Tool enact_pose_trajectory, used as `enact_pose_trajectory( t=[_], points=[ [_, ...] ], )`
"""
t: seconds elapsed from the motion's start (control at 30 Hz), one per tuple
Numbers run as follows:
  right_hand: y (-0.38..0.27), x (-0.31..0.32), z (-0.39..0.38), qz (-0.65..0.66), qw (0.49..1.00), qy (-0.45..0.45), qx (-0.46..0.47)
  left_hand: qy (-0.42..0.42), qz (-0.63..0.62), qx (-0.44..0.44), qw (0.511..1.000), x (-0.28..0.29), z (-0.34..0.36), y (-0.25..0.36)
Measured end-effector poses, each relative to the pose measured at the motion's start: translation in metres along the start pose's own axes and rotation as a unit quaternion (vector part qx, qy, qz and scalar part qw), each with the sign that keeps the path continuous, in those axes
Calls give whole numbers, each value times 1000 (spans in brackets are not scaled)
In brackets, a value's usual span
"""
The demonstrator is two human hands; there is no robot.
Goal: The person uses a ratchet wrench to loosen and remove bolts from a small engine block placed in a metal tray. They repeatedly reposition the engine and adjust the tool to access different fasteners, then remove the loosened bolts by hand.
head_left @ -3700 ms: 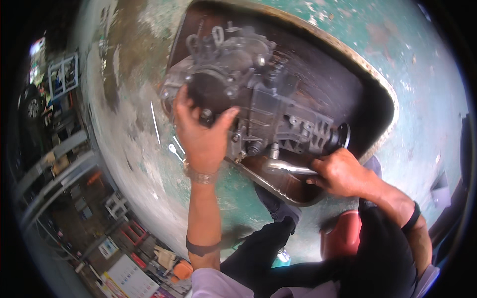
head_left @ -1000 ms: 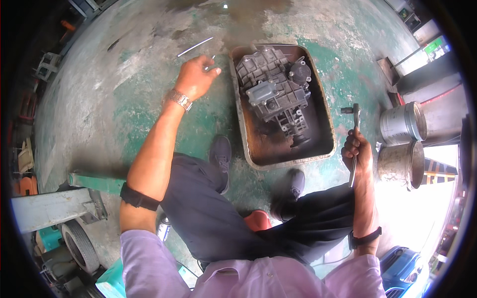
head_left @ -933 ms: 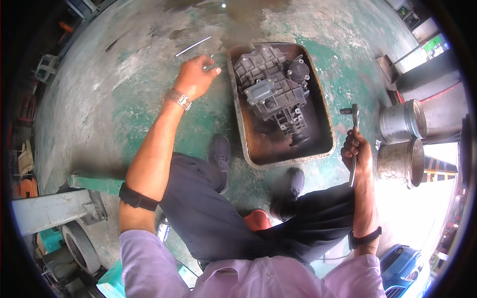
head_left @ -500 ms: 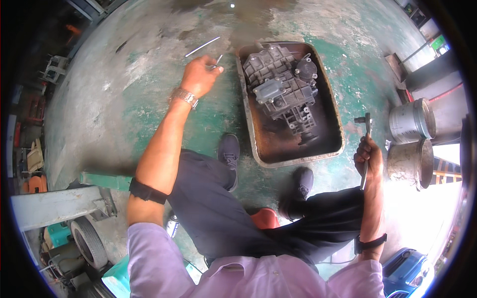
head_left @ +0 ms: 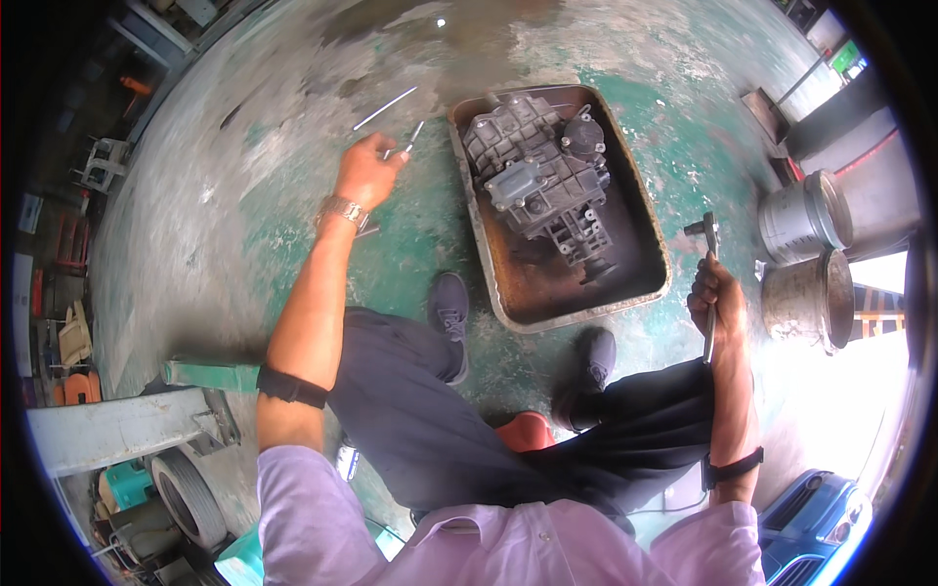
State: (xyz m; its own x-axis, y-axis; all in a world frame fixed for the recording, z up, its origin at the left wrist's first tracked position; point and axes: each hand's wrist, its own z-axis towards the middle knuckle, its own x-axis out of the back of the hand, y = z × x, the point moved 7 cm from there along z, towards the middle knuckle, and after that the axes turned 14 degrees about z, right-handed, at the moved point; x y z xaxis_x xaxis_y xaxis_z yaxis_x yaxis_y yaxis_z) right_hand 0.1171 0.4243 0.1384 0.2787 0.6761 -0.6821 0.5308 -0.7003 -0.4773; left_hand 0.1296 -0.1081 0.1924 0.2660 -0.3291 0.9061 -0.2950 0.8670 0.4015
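Note:
My left hand (head_left: 366, 174), with a metal watch at the wrist, reaches over the floor left of the tray. Its thumb and fingers are closed around a small silvery metal piece (head_left: 389, 153), mostly hidden by the fingers. Just beyond the fingertips is a short thin metal rod (head_left: 415, 135); a longer metal rod (head_left: 385, 107) lies farther off. Part of another metal piece (head_left: 368, 231) shows beside the wrist. On the right, my right hand (head_left: 718, 295) grips a ratchet wrench (head_left: 711, 234) by its handle, head up, with a dark socket on it.
A rusty-rimmed metal tray (head_left: 640, 210) holds a grey cast-metal gearbox-like assembly (head_left: 537, 176). Two buckets, one pale (head_left: 796, 225) and one dirty (head_left: 796, 303), stand to the right. A grey metal beam (head_left: 127, 420) and a tyre (head_left: 189, 496) are at lower left. A blue toy-like car (head_left: 811, 518) is at lower right.
My left hand has drawn back slightly toward me and left, showing more of the short rod. My right hand still holds the ratchet wrench; the view has shifted a little.

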Motion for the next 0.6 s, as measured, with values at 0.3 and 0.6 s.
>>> enact_pose_trajectory(
  t=[0.3, 0.6],
  points=[
    [-2, 4, -2, 24, 1000, 8, 5, 14, 11, -38, 999, -5, 2, -5],
    [-2, 3, -4, 17, 999, 24, 14, -10, 18, -31, 999, -8, 4, -8]
  ],
)
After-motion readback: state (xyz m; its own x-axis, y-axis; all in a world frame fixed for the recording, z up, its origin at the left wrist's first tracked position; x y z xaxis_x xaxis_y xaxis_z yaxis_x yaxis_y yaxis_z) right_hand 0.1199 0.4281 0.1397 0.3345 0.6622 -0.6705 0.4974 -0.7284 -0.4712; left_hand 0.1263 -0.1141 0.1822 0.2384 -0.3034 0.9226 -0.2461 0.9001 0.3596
